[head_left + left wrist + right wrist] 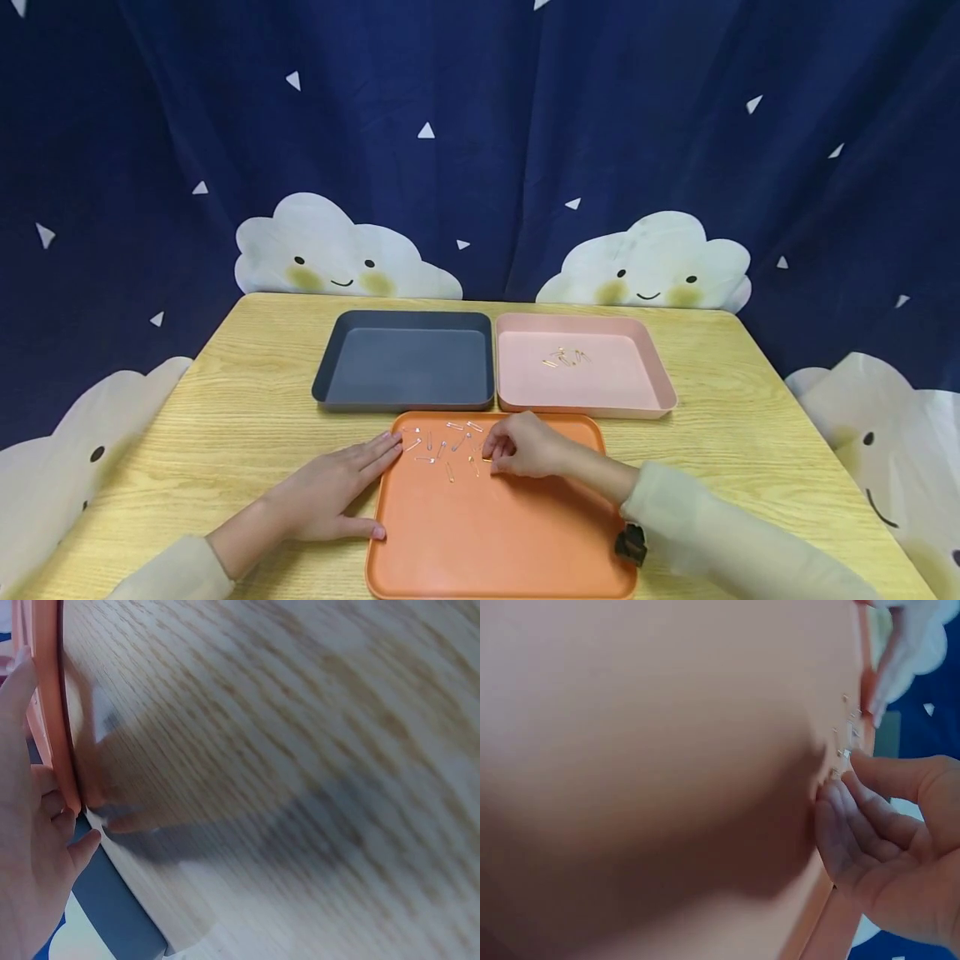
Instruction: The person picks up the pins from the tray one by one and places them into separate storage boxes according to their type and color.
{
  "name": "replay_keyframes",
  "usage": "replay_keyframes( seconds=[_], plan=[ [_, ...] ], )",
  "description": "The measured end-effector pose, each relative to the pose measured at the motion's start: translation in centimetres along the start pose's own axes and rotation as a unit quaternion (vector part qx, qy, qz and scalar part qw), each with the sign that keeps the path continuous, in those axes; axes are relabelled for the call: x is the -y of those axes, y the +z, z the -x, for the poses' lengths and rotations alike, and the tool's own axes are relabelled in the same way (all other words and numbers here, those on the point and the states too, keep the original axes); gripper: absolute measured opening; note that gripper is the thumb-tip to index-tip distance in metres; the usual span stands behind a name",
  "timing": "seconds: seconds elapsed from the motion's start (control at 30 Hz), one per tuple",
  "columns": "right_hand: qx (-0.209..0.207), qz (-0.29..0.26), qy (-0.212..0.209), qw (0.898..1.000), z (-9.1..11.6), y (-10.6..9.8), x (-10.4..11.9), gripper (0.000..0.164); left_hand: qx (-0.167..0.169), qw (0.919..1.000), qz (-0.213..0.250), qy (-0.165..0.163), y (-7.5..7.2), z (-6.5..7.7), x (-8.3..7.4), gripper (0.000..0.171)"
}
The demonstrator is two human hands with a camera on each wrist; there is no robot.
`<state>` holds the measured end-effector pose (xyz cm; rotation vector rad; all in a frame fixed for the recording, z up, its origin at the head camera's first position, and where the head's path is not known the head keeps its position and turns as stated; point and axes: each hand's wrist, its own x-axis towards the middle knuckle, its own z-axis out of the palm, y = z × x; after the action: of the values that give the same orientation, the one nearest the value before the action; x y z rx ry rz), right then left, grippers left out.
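An orange tray point(495, 542) lies at the table's front and holds several small safety pins point(442, 446) scattered near its far edge. My left hand point(341, 487) rests flat on the table with straight fingers against the tray's left rim point(52, 697); the palm point(30, 847) also shows in the left wrist view. My right hand point(495, 461) is curled over the pins on the tray. In the right wrist view its thumb and fingertips point(832, 795) pinch a small pin point(841, 756) just above the tray floor point(645, 750).
Behind the orange tray stand a dark grey tray point(405, 400), empty, and to its right a pink tray point(585, 408) with a few gold pins point(566, 358). The wooden table point(225, 400) backs onto a dark blue curtain with cloud shapes.
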<state>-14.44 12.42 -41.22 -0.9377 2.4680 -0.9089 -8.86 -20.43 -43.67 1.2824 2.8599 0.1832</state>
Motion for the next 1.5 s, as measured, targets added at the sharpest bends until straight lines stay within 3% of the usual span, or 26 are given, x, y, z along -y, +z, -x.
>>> replay_keyframes(
  seconds=[0.27, 0.57, 0.67, 0.73, 0.83, 0.9, 0.97, 1.0, 1.07, 1.17, 1.37, 1.5],
  plan=[
    [-0.042, 0.120, -0.037, 0.991, -0.6, 1.3, 0.5, 0.013, -0.002, 1.0000, -0.003, 0.000, -0.2, 0.0, -0.1, 0.094],
    [-0.051, 0.223, -0.041, 0.973, -0.8, 1.7, 0.9, 0.019, -0.002, 0.9999, -0.006, 0.008, -0.1, -0.3, 0.2, 0.096],
    [-0.064, 0.247, -0.052, 0.966, -0.6, 1.8, 0.9, 0.020, -0.002, 1.0000, -0.005, 0.008, -0.1, -0.3, 0.3, 0.096],
    [-0.073, 0.240, -0.054, 0.966, -0.5, 1.8, 0.8, 0.019, -0.002, 1.0000, -0.003, 0.008, 0.0, -0.2, 0.3, 0.096],
    [-0.075, 0.167, -0.054, 0.982, -0.5, 1.4, 0.7, 0.014, -0.004, 0.9999, -0.004, 0.009, 0.1, -0.2, 0.3, 0.096],
    [-0.061, 0.075, -0.035, 0.995, -0.6, 1.0, 0.6, 0.011, -0.007, 0.9999, -0.006, 0.010, 0.1, -0.2, 0.3, 0.096],
    [-0.037, -0.041, 0.004, 0.998, -0.7, 0.5, 0.6, 0.010, -0.012, 0.9998, -0.009, 0.013, 0.1, -0.1, 0.3, 0.096],
    [-0.025, -0.100, 0.032, 0.994, -0.8, 0.3, 0.5, 0.010, -0.014, 0.9997, -0.011, 0.015, 0.1, -0.1, 0.3, 0.096],
    [-0.002, -0.202, 0.078, 0.976, -1.0, -0.2, 0.4, 0.010, -0.018, 0.9996, -0.013, 0.018, 0.2, -0.1, 0.3, 0.095],
    [0.028, -0.295, 0.115, 0.948, -1.1, -1.2, 0.1, 0.015, -0.020, 0.9994, -0.017, 0.021, 0.2, -0.1, 0.2, 0.095],
    [0.075, -0.364, 0.101, 0.923, -0.9, -3.5, -1.1, 0.035, -0.016, 0.9996, -0.018, 0.018, 0.3, -0.1, 0.1, 0.096],
    [0.065, -0.395, 0.096, 0.911, -0.9, -4.9, -1.7, 0.043, -0.013, 0.9997, -0.015, 0.014, 0.3, -0.1, 0.1, 0.096]
  ],
)
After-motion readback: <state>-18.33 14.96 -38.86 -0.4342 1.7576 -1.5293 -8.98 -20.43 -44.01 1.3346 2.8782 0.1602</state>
